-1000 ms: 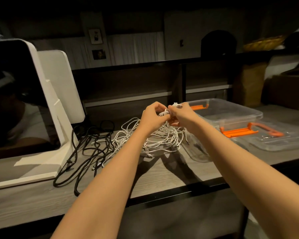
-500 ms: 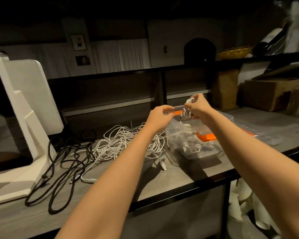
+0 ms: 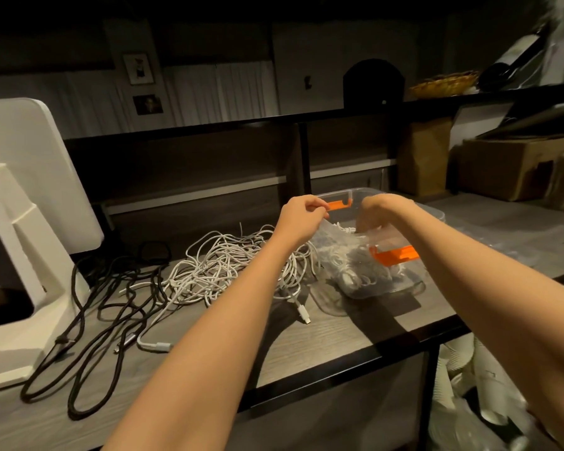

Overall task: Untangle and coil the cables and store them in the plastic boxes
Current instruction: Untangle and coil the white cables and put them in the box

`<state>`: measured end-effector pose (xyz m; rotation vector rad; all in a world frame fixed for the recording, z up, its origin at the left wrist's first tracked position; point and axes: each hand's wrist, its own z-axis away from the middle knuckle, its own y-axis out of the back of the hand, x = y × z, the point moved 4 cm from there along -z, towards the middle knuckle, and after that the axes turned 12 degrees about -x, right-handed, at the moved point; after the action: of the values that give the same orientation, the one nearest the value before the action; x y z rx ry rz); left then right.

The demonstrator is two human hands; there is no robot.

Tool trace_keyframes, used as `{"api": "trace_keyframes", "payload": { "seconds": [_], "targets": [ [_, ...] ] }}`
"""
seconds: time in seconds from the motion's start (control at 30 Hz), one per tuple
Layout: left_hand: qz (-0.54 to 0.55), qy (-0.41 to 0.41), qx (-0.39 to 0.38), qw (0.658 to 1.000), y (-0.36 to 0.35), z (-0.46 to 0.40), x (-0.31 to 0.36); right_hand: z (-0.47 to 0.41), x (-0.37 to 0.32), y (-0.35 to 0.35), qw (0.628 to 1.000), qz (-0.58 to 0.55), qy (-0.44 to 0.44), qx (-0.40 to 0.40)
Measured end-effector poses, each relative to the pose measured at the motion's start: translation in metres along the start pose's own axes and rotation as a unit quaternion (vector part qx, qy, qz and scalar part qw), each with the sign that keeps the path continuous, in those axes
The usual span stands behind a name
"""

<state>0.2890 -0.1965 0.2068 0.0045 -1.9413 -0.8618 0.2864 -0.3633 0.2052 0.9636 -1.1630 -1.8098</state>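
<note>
Across the lower half of the frame runs a grey wood-grain table [image 3: 323,346] with a black front edge, where a person works at a mess of cables. At far left stands a large white stand [image 3: 30,242], its foot resting on the tabletop. Right of centre sits a clear plastic box [image 3: 414,281] with orange latches, white cable coils showing through its wall; it is tilted towards the camera, though how far is hard to judge. Left of the box, touching it, spreads a tangled white cable pile [image 3: 228,268], one plug end lying loose on the table in front. Further left, a black cable [image 3: 88,323] loops from the stand's foot towards the lower left corner.

Both bare forearms reach in from the bottom edge. The left hand [image 3: 298,219], at centre frame, has its fingers curled, pinching what looks like the box's near-left rim. The right hand [image 3: 376,213], just beside it, dips over the box's opening with fingers bent downward; what it grips, if anything, cannot be told. In the upper right, cardboard boxes [image 3: 508,164] sit at the table's far end.
</note>
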Motion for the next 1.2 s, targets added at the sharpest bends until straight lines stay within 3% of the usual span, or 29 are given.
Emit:
{"api": "trace_keyframes", "payload": {
  "seconds": [0.13,0.4,0.53,0.73,0.97,1.2],
  "targets": [
    [-0.003,0.007,-0.013,1.0,0.002,0.002,0.004,0.007,-0.014,0.006,0.991,-0.079,0.074,0.074],
    [-0.006,0.027,0.04,0.999,0.035,0.025,0.006,0.057,-0.052,0.011,0.952,-0.173,0.222,0.122],
    [-0.016,0.05,0.053,0.997,0.058,0.04,0.001,0.072,-0.078,0.005,0.939,-0.189,0.269,0.102],
    [-0.019,0.098,0.045,0.994,0.075,0.061,-0.013,0.072,-0.117,-0.017,0.955,-0.12,0.269,0.032],
    [0.008,0.188,-0.067,0.98,0.062,0.07,-0.04,0.066,-0.128,-0.052,0.969,-0.036,0.216,-0.113],
    [-0.132,0.246,-0.28,0.919,0.031,0.065,-0.062,0.048,-0.113,-0.072,0.97,-0.006,0.194,-0.149]
  ]
}}
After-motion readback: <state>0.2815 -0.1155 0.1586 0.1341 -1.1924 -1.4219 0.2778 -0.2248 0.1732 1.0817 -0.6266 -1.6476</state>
